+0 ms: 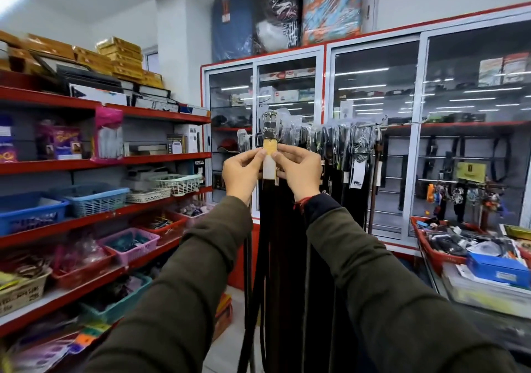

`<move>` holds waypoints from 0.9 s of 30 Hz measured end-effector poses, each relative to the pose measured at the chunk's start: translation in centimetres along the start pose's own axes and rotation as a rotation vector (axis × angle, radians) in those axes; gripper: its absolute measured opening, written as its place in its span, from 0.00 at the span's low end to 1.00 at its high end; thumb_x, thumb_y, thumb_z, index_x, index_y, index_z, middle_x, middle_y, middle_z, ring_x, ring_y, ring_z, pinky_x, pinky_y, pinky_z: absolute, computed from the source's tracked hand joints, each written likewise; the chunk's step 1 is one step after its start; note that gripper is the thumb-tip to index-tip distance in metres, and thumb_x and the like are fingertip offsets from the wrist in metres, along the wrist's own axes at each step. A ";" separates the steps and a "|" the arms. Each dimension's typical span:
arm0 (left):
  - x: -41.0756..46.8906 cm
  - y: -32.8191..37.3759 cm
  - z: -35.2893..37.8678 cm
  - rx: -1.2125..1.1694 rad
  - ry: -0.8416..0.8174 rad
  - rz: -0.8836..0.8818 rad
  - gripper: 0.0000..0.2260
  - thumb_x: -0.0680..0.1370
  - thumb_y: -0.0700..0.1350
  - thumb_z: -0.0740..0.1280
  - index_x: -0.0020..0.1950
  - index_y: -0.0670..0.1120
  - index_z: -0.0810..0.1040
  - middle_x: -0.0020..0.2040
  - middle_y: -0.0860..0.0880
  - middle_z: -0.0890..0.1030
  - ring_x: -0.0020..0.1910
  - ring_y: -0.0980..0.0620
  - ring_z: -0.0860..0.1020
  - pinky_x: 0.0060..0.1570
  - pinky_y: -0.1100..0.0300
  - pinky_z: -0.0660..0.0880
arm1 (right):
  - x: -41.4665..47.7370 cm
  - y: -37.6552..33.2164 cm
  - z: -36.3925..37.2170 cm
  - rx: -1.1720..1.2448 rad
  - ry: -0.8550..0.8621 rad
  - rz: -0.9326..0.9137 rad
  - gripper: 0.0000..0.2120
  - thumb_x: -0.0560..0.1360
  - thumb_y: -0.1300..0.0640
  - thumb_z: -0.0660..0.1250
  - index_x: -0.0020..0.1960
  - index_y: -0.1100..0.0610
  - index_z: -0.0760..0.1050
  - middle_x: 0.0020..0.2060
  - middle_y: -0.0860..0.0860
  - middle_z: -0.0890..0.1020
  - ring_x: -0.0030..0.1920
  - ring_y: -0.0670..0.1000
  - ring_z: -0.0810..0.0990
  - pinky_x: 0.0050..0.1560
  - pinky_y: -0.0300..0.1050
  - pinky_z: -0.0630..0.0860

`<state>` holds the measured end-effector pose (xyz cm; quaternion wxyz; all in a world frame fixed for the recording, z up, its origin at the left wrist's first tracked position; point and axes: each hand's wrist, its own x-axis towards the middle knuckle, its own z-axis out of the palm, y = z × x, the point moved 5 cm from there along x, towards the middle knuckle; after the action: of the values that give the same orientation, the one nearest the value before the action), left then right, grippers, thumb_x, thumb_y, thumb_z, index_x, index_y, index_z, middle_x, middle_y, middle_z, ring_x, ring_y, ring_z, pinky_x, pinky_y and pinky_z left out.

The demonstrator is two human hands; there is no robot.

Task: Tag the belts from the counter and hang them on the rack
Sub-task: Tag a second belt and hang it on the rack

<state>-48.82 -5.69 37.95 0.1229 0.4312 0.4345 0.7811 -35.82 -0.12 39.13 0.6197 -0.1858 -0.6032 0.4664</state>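
Note:
A dark belt (270,229) with a silver buckle (270,126) hangs at the near end of the rack (373,125), in front of a glass cabinet. A yellow and white tag (270,157) sits just under the buckle. My left hand (242,171) pinches the tag's left edge and my right hand (300,171) pinches its right edge. Several more dark belts (344,154), most with plastic-wrapped buckles, hang along the rack to the right. The belt's long strap drops between my forearms.
Red shelves (115,160) with baskets and boxes line the left side. Glass-door cabinets (373,114) stand behind the rack. A counter (474,257) crowded with red trays, boxes and small goods sits at the right. A narrow strip of floor (227,329) runs between the shelves and the belts.

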 end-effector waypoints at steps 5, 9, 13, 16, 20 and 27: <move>1.1 -0.5 0.5 -0.032 -0.055 -0.110 0.11 0.79 0.39 0.70 0.60 0.36 0.82 0.54 0.36 0.85 0.50 0.42 0.85 0.39 0.62 0.83 | 0.9 0.5 0.0 -0.028 -0.008 0.061 0.13 0.73 0.66 0.72 0.57 0.65 0.81 0.49 0.61 0.86 0.40 0.51 0.84 0.37 0.41 0.84; 1.3 -2.3 0.8 -0.056 -0.046 -0.178 0.09 0.79 0.39 0.70 0.58 0.38 0.83 0.55 0.36 0.85 0.49 0.43 0.84 0.40 0.59 0.83 | 1.4 1.5 -0.3 -0.020 -0.015 0.102 0.13 0.73 0.67 0.72 0.57 0.66 0.81 0.50 0.62 0.86 0.44 0.55 0.85 0.37 0.40 0.84; 1.6 -3.4 1.4 0.058 -0.013 -0.103 0.13 0.80 0.39 0.70 0.64 0.38 0.80 0.58 0.37 0.84 0.55 0.43 0.84 0.54 0.49 0.83 | 2.1 2.8 -1.1 -0.237 0.011 -0.019 0.13 0.74 0.66 0.68 0.56 0.58 0.83 0.48 0.56 0.87 0.49 0.53 0.86 0.52 0.52 0.84; 0.4 -3.8 2.0 0.228 -0.004 -0.003 0.21 0.82 0.41 0.67 0.74 0.42 0.71 0.65 0.42 0.81 0.61 0.48 0.80 0.67 0.50 0.76 | 0.9 2.6 -2.2 -0.515 0.015 -0.290 0.19 0.76 0.67 0.60 0.63 0.57 0.80 0.56 0.54 0.85 0.55 0.49 0.83 0.62 0.42 0.77; -2.8 -5.1 3.2 0.570 0.004 0.292 0.27 0.82 0.43 0.63 0.81 0.46 0.59 0.80 0.47 0.63 0.78 0.47 0.64 0.77 0.51 0.63 | -1.4 4.4 -4.6 -0.709 -0.024 -0.495 0.23 0.80 0.64 0.56 0.73 0.56 0.69 0.70 0.51 0.73 0.71 0.49 0.71 0.72 0.34 0.64; -10.3 -10.9 6.6 0.870 -0.141 0.529 0.28 0.82 0.46 0.61 0.82 0.47 0.56 0.84 0.47 0.52 0.83 0.47 0.45 0.82 0.46 0.43 | -5.6 8.9 -11.4 -1.084 0.103 -0.464 0.26 0.82 0.56 0.55 0.79 0.54 0.58 0.80 0.51 0.57 0.82 0.54 0.50 0.81 0.56 0.49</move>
<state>-39.51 -1.31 25.24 -0.2407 0.5894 0.5858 0.5015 -27.53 3.61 26.51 0.5506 -0.3613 -0.7496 -0.0657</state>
